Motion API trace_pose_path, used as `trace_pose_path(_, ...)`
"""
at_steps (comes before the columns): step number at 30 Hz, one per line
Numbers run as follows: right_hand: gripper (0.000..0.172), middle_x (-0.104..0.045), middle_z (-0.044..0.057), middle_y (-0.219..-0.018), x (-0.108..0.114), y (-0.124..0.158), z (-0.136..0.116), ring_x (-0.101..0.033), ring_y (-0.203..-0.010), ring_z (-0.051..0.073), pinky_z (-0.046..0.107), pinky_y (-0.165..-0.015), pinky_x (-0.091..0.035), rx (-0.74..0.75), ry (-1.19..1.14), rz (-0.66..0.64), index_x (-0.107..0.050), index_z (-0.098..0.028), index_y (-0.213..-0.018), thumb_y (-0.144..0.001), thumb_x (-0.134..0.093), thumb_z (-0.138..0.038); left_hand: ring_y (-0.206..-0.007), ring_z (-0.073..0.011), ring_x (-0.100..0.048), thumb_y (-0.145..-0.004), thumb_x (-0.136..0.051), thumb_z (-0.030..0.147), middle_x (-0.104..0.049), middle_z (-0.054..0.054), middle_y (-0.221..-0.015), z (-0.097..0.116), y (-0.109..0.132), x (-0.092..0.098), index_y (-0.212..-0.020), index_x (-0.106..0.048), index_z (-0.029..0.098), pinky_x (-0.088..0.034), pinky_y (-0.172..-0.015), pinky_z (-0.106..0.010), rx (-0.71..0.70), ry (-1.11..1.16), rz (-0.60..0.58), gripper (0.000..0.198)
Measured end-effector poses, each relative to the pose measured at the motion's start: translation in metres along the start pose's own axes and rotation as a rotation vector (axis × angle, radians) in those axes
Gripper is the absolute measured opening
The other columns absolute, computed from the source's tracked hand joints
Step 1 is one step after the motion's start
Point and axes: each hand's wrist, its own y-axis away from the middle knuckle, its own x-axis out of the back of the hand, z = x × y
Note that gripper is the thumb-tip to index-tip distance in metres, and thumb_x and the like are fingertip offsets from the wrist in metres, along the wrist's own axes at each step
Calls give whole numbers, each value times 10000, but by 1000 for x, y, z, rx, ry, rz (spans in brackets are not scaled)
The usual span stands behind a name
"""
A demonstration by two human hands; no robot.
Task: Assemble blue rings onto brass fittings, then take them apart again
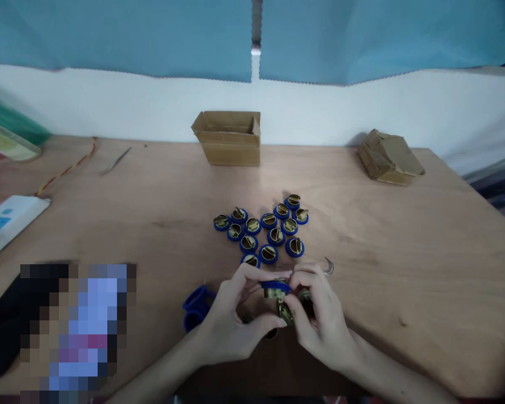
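My left hand [231, 320] and my right hand [320, 320] meet near the front edge of the wooden table [151, 224]. Together they pinch a small blue cap with a brass insert [276, 289]; the left fingers grip its blue rim, and the right fingers press on a brass piece [285, 312] just under it. Beyond the hands lies a cluster of several finished blue-and-brass caps [264, 229]. Two empty blue rings [196, 307] lie just left of my left hand. A small metal ring [329, 266] rests by my right hand.
An open cardboard box [228, 137] stands at the back centre. A closed brown packet [389, 157] lies back right. A red-yellow wire [67, 168] and thin metal tool [115, 161] are back left; a white-blue package [8, 219] sits at the left edge.
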Motion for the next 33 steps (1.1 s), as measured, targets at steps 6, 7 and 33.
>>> trace_pose_path(6, 148, -567, 62, -984, -4, 4, -1, -634, -885, 184, 292, -708, -562, 29, 35, -23, -494, -204, -1033, -949, -483, -83, -1157, -154, -710, -787, -773, 29, -730, -22, -1253, -1, 0, 5, -1195, -577, 284, -562, -981, -203, -32, -77, -8, 520)
trace_pose_path(7, 146, -571, 64, -983, -4, 4, -1, -635, -885, 186, 294, -710, -567, 39, 43, -22, -497, -202, -1037, -949, -490, -86, -1159, -153, -709, -792, -776, 35, -730, -23, -1254, -1, 0, 6, -1196, -575, 285, -558, -987, -204, -35, -79, -7, 516)
trace_pose_path(33, 128, -550, -36, -801, 12, -8, 0, -536, -641, 108, 239, -575, -487, -380, -521, -165, -531, -239, -1142, -1022, -529, -284, -1368, -205, -556, -1070, -414, 195, -560, -118, -1478, -8, 0, 14, -1221, -464, 277, -498, -1088, -359, 0, -5, -98, 179)
